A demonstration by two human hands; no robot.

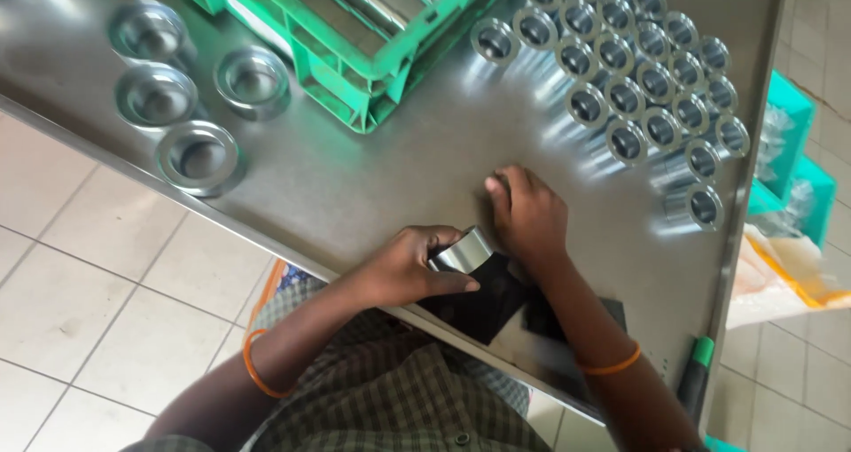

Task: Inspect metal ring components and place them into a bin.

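I see the left hand (409, 266) gripping a shiny metal ring (463, 249); the right hand (529, 214) looks pressed flat, open, on the steel table (355, 177), I think.

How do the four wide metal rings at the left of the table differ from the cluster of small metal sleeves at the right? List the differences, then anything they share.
The wide metal rings are broad, with flared rims; the small metal sleeves are narrower and look taller for their width. The rings number four and stand loosely apart; the sleeves are many, packed in close diagonal rows. The rings sit left of the green crate, the sleeves right of it. Both are shiny, hollow, and stand open end up on the steel table.
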